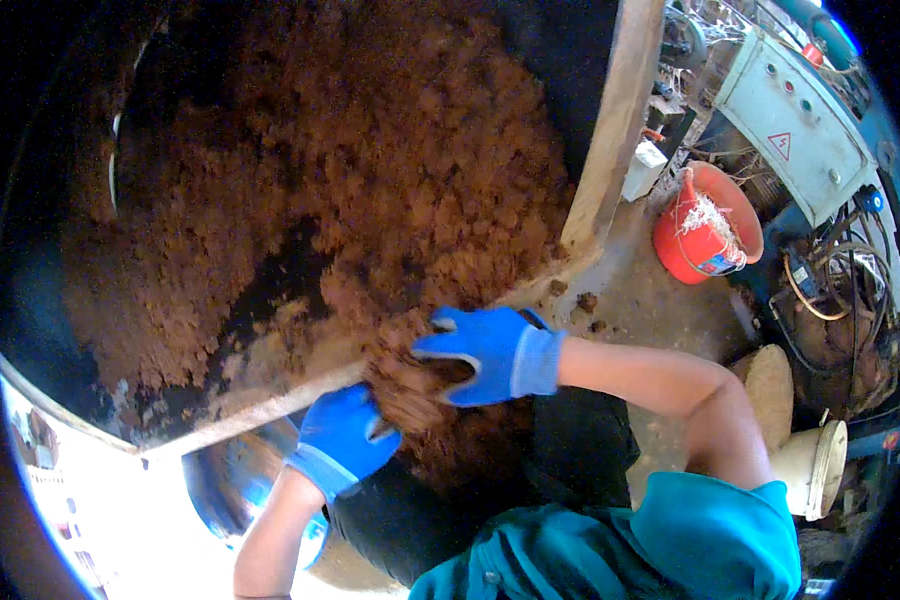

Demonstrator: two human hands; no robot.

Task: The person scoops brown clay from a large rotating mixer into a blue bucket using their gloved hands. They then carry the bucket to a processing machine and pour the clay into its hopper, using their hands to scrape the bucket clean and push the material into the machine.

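Both my hands wear blue work gloves with grey cuffs. Between them, at the near edge of a big dark bin (615,130), is a loose clump of reddish-brown, fibrous, crumbly material (405,385), smeared by motion. My left hand (348,440) holds the clump's lower left side, its fingers partly hidden. From the right, my right hand (498,355) grips the same clump with thumb and fingers curved around it. Inside the bin a wide heap of the same brown material (400,130) spreads out, with dark patches of the bin's bottom showing through. More brown crumbs lie below my hands.
A red bucket (685,235) with pale shreds stands on the floor to the right. Beyond it is a grey-green control box (795,120) with buttons, near hoses and cables. A cream bucket (815,465) lies tilted at lower right. Dark clods (587,300) dot the floor.
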